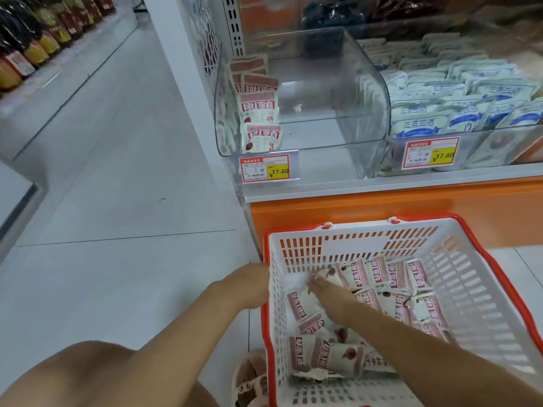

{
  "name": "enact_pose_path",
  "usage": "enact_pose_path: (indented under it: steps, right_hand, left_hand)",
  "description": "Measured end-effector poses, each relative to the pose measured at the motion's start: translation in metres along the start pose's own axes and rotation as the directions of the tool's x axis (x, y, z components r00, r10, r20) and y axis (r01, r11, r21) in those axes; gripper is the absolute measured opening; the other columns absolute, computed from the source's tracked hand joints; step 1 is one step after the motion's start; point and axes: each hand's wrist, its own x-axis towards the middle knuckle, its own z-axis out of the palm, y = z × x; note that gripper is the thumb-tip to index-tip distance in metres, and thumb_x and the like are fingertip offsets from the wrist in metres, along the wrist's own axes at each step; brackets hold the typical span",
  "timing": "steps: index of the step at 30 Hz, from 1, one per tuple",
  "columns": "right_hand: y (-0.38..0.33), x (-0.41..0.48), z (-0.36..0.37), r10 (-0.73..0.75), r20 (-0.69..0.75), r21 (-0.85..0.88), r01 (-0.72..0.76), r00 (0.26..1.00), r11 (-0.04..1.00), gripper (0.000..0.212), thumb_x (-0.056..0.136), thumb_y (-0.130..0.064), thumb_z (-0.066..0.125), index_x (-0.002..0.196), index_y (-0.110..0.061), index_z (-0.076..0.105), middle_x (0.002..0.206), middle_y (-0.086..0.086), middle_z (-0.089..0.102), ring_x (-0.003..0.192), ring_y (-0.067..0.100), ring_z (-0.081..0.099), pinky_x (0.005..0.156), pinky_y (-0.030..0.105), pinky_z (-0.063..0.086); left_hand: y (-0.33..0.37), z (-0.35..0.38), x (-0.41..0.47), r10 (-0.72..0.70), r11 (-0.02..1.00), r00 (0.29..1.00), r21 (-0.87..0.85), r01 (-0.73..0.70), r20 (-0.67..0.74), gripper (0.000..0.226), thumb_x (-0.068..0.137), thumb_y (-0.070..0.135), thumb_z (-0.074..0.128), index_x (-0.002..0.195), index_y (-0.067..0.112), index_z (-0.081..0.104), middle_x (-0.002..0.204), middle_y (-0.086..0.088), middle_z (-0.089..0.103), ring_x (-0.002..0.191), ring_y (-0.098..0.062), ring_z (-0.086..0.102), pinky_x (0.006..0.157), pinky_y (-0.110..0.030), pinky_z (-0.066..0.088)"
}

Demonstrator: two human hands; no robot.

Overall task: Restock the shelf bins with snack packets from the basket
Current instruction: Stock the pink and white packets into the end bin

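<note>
A white basket with a red rim stands on the floor below the shelf. Several red-and-white snack packets lie in it. My right hand reaches into the basket with straight fingers that touch the packets near the far left corner. My left hand holds the basket's left rim, and the wall hides its fingertips. Above, a clear shelf bin holds a few of the same red-and-white packets stacked against its left side; the rest of it is bare.
The neighbouring bin on the right is full of blue-and-white packets. Yellow price tags hang on the bin fronts. An orange shelf base sits behind the basket. Open tiled aisle lies to the left, with bottles beyond. My sandalled foot is beside the basket.
</note>
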Motion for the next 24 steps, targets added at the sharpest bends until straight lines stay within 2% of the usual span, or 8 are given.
enact_pose_path:
  steps: [4,10,13,15,17,19,22,24]
  right_hand:
    - [0.002,0.024,0.036,-0.096,0.049,-0.166,0.103,0.994,0.981,0.081,0.091,0.009,0.042,0.15,-0.008,-0.01,0.159,0.01,-0.013,0.146,0.025,-0.011,0.121,0.041,0.008]
    - [0.009,0.044,0.059,-0.153,0.15,-0.333,0.195,0.977,0.923,0.078,0.097,-0.007,0.042,0.148,-0.01,-0.017,0.157,0.012,-0.019,0.146,0.027,-0.015,0.12,0.042,-0.004]
    - [0.006,0.049,0.057,-0.135,0.154,-0.324,0.179,0.979,0.929,0.074,0.1,-0.013,0.041,0.151,-0.013,-0.013,0.158,0.01,-0.017,0.146,0.027,-0.014,0.119,0.042,-0.005]
    - [0.003,0.053,0.056,-0.092,0.123,-0.238,0.119,0.988,0.964,0.076,0.096,-0.015,0.051,0.153,-0.017,0.001,0.16,0.009,0.0,0.147,0.029,-0.003,0.12,0.042,0.008]
    - [-0.002,0.058,0.056,-0.042,0.1,-0.129,0.055,0.994,0.99,0.074,0.088,-0.027,0.065,0.146,-0.019,0.02,0.149,0.007,0.027,0.142,0.03,0.019,0.113,0.041,0.028]
    - [-0.008,0.059,0.054,-0.024,0.106,-0.081,0.033,0.994,0.996,0.074,0.081,-0.041,0.071,0.139,-0.018,0.029,0.137,0.007,0.041,0.132,0.029,0.035,0.106,0.041,0.037]
    - [-0.01,0.052,0.043,-0.011,0.092,-0.139,0.024,0.996,0.99,0.066,0.087,-0.014,0.064,0.142,-0.012,0.027,0.139,0.011,0.04,0.128,0.03,0.039,0.105,0.04,0.037]
    - [-0.008,0.043,0.035,0.025,0.082,-0.143,-0.013,0.996,0.99,0.065,0.087,-0.006,0.059,0.144,-0.009,0.029,0.143,0.014,0.035,0.13,0.029,0.038,0.106,0.039,0.035]
  left_hand:
    - [-0.001,0.002,0.005,0.026,1.0,1.0,-0.003,-0.026,0.011,0.034,0.1,0.011,0.038,0.133,0.013,0.047,0.123,-0.01,0.057,0.098,-0.016,0.055,0.077,-0.02,0.041]
    - [-0.001,-0.001,0.009,0.044,0.999,0.999,0.018,-0.045,0.019,0.034,0.097,0.006,0.039,0.131,0.008,0.045,0.117,-0.014,0.056,0.101,-0.024,0.057,0.076,-0.023,0.042]
    - [-0.003,-0.001,0.012,0.048,0.998,0.999,0.029,-0.048,0.014,0.026,0.095,0.004,0.04,0.12,0.004,0.05,0.093,-0.008,0.055,0.084,-0.019,0.052,0.065,-0.022,0.04]
    - [-0.005,-0.001,0.015,0.037,0.999,0.999,0.038,-0.038,0.011,0.024,0.093,0.002,0.04,0.113,0.002,0.054,0.074,0.002,0.041,0.077,-0.015,0.047,0.061,-0.023,0.039]
    - [-0.007,-0.001,0.019,0.022,0.999,1.0,0.034,-0.022,0.009,0.022,0.092,0.001,0.041,0.109,0.001,0.055,0.072,0.005,0.037,0.076,-0.015,0.047,0.062,-0.024,0.04]
    - [-0.006,-0.001,0.02,0.018,1.0,1.0,0.023,-0.018,0.01,0.017,0.092,0.001,0.042,0.103,0.002,0.054,0.073,0.004,0.038,0.075,-0.014,0.047,0.055,-0.02,0.038]
    - [-0.005,-0.001,0.019,0.036,0.999,0.999,0.004,-0.036,0.012,0.015,0.093,-0.001,0.04,0.088,0.008,0.05,0.071,0.005,0.037,0.07,-0.011,0.043,0.049,-0.013,0.031]
    - [-0.003,-0.002,0.019,0.051,0.999,0.999,-0.015,-0.05,0.008,0.018,0.094,0.0,0.041,0.099,0.008,0.055,0.072,0.006,0.039,0.07,-0.01,0.044,0.049,-0.012,0.031]
